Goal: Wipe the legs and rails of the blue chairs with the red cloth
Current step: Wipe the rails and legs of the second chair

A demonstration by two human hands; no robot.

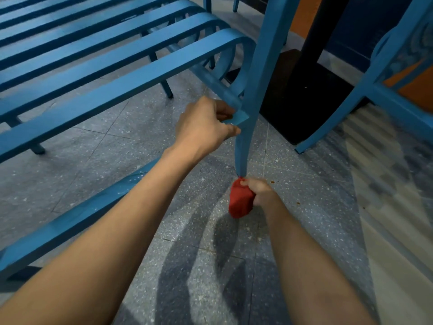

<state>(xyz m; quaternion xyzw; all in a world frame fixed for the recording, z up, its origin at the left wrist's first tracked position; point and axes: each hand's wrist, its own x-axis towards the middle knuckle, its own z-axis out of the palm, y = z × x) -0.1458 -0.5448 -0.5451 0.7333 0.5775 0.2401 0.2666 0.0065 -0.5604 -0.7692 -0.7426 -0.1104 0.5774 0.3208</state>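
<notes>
Our left hand [206, 124] is gripping the blue painted chair rail [218, 86]; our right hand [261, 192] is clutching the bunched red cloth [241, 204] at the tapered blue leg [243, 148] tip, risking slipping off.

The blue chair [112, 66] has a seat of flat painted slats that curve down at their ends; its near leg [249, 118] slants downward and tapers to a narrow foot low by the floor [304, 184]; a side rail [216, 86] meets that leg at a joint, where the left hand [203, 123] grips it; the red cloth [240, 202] is bunched into a wad touching the leg's foot, gripped by the right hand [262, 192]; a second blue chair [365, 90] stands near, at the right.
</notes>
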